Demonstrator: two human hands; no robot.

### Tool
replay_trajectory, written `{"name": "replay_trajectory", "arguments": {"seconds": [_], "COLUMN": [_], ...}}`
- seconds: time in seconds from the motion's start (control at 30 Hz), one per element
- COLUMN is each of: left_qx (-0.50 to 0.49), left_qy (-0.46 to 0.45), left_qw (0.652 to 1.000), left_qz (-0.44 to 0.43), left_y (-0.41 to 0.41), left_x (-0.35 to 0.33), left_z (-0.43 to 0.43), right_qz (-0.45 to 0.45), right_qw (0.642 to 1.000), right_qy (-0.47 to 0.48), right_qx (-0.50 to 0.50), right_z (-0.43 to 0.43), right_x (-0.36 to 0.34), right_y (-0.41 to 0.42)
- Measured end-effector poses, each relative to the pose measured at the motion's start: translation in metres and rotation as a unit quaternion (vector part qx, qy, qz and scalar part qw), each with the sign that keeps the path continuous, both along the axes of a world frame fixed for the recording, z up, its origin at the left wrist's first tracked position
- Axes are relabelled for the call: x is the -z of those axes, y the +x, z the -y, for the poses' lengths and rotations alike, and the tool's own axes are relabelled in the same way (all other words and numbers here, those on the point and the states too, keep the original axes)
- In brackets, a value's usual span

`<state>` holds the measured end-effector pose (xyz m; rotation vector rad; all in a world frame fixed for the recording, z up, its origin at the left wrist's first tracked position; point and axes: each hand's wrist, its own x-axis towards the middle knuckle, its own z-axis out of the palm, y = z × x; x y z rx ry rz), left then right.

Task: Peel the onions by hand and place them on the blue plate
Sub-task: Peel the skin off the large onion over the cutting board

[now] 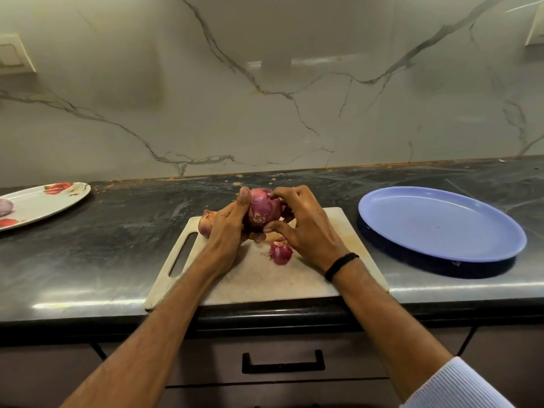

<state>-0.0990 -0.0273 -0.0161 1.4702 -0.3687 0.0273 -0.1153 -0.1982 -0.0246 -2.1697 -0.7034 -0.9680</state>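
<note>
In the middle of the frame, the left hand [229,228] wraps its fingers around a red onion [260,212] and holds it up just above the white cutting board [259,278]. The right hand [309,228] has curled fingers on the other side of the onion and pinches at its skin near the top. The onion looks firm and round, and not heavy. Its dry skin is thin and papery, so it will likely tear in small bits, and the shiny layer under it may be slippery. A good place to pull is a loose edge of skin near the tip, while the other hand grips the round sides. One torn bit of skin [281,253] lies on the board, just below the hands. A second onion [206,225] sits on the board, partly hidden behind the left hand. The blue plate [441,231] waits at the right of the frame, just beside the board, with nothing on it, and the way there looks open. The board's near edge sits close to the front edge of the dark counter [103,237], so a dropped onion could roll off. At the far left, a flowered plate [44,201] holds another onion [5,207].
</note>
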Motion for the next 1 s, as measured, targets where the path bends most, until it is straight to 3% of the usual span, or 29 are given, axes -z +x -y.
{"name": "replay_trajectory", "arguments": {"seconds": [0.5,0.8,1.0], "left_qx": [0.0,0.011,-0.023], "left_qy": [0.059,0.039,0.01], "left_qw": [0.998,0.999,1.0], "left_qz": [0.005,-0.009,-0.014], "left_y": [-0.006,-0.012,-0.008], "left_x": [-0.001,-0.005,-0.007], "left_z": [0.002,0.004,0.003], "right_qz": [0.008,-0.006,0.031], "right_qw": [0.999,0.998,0.997], "right_qy": [-0.029,-0.048,-0.056], "right_qx": [0.016,0.035,0.031], "right_z": [0.004,0.005,-0.001], "right_x": [0.002,0.003,0.006], "right_y": [0.002,0.003,0.003]}}
